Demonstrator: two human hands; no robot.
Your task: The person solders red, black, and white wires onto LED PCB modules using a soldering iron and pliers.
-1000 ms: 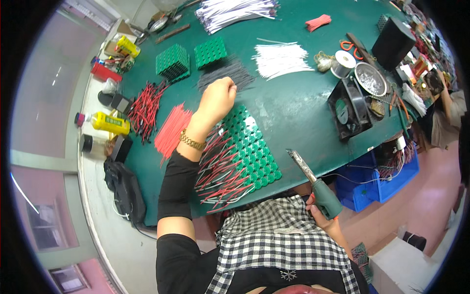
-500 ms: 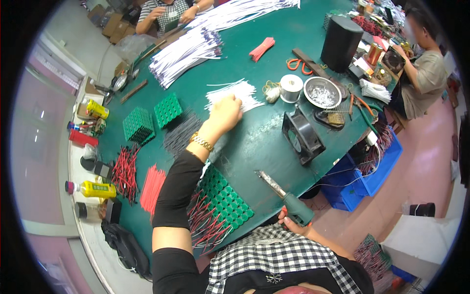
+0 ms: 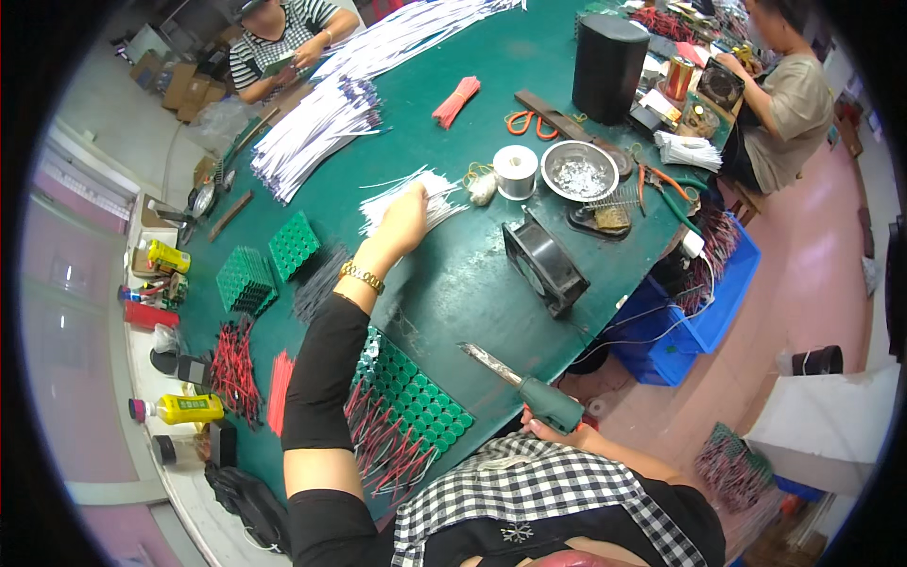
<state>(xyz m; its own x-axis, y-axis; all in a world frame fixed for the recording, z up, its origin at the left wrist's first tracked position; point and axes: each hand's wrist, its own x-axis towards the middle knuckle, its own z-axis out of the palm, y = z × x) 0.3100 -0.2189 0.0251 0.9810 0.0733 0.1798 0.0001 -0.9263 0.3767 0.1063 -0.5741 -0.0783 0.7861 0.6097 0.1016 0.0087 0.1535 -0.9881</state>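
My left hand reaches over a loose pile of thin white wires. Its fingers curl down onto the pile, and what sits between them is hidden. A soldering iron with a green handle is in my right hand, its bare metal tip pointing up and left over the table edge. Under my left forearm lies a panel of round green circuit boards, with red and black wire leads spread along its near-left side.
A black fan stands right of centre. Behind it are a solder spool and a metal bowl. Green board stacks and red wires lie left. Blue bins stand beyond the right edge. Two other people work across the table.
The whole view has shifted, so the table things appear further left. My left hand stays at the white wires, and my right hand still holds the soldering iron.
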